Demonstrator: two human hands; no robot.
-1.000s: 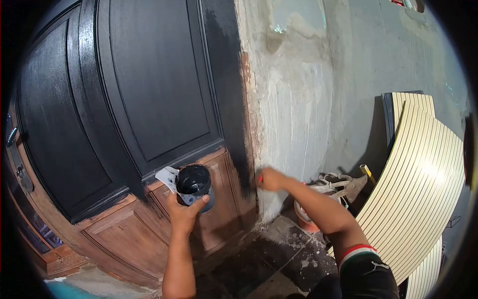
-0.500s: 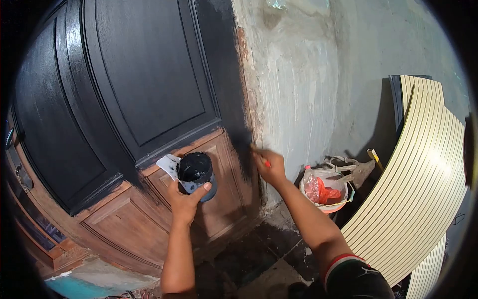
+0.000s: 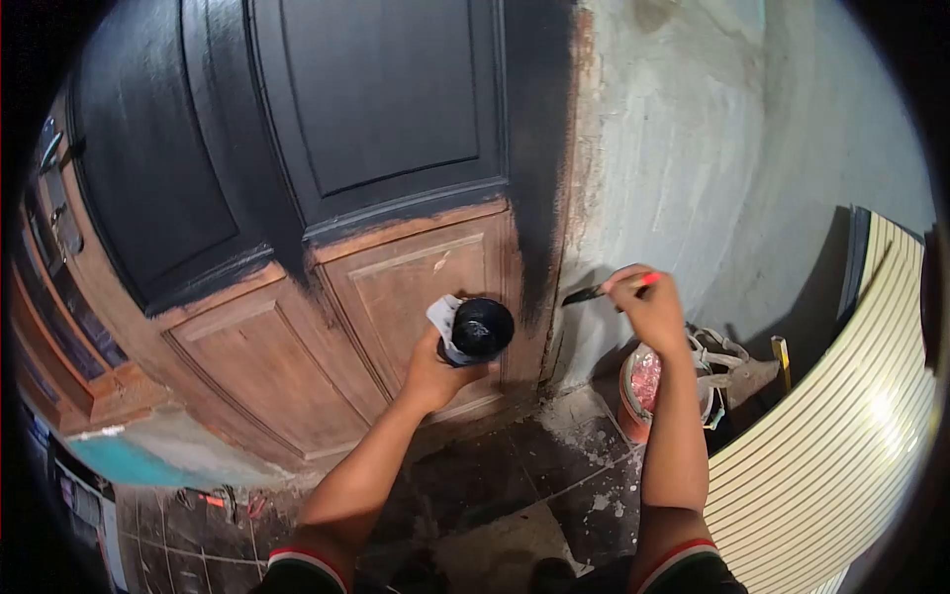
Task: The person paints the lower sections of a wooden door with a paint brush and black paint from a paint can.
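Note:
My left hand (image 3: pixel 435 376) is wrapped round a dark cup of black paint (image 3: pixel 483 329), with a white scrap against the cup's left rim. My right hand (image 3: pixel 648 309) grips a paintbrush (image 3: pixel 584 295) by its handle, where a red part shows. The brush's dark bristles point left, near the right edge of the wooden door (image 3: pixel 426 262). Black paint covers the door's upper panels and much of its right border. Bare brown wood shows on the lower panels.
A bucket (image 3: pixel 633 411) with clear plastic stands by the grey wall (image 3: pixel 653 188). Striped cream sheets (image 3: pixel 831 436) lean at the right. Tools (image 3: pixel 223 502) lie on the dark tiled floor (image 3: pixel 465 475) at lower left.
The view has shifted, with the door lower panels showing more. My right hand has drawn the brush back from the door's border, and the cup is now further right in view.

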